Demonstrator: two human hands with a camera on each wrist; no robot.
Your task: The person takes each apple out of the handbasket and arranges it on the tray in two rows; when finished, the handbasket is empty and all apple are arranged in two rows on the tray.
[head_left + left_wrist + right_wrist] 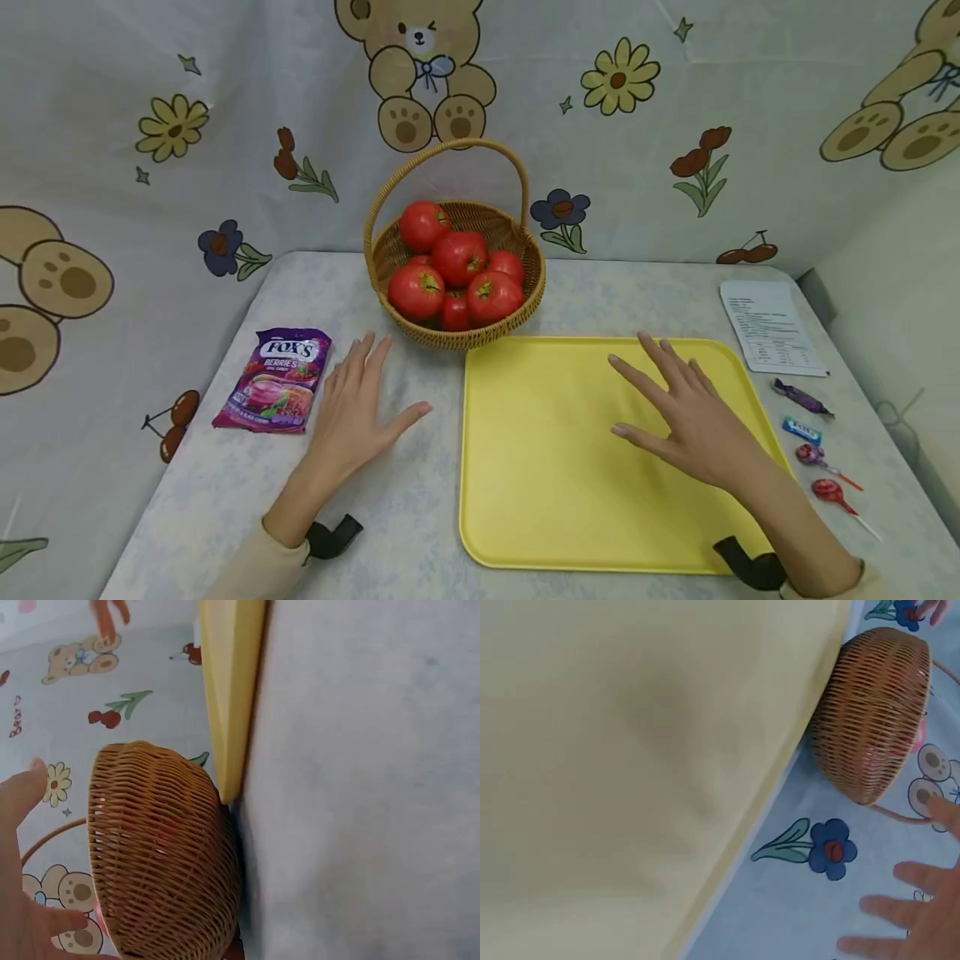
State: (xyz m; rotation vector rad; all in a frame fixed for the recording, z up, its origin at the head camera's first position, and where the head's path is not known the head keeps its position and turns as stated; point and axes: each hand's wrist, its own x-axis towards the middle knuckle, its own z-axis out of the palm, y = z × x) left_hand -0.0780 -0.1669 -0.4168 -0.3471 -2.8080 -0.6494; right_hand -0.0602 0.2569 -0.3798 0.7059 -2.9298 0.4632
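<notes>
In the head view my left hand is over the table with fingers extended and thumb out to the side, holding nothing. Just left of it lies a purple Fox's Berries candy bag. My right hand hovers above the yellow tray, its fingers spread and nothing in its grasp. Behind both hands a wicker basket with an arched handle holds several red tomatoes. The basket's woven side fills much of the left wrist view; spread fingers show in the right wrist view.
Right of the tray lie a purple-wrapped candy, a small blue Fox's packet and two lollipops in a column. A printed sheet lies at the back right. A patterned cloth hangs behind the table.
</notes>
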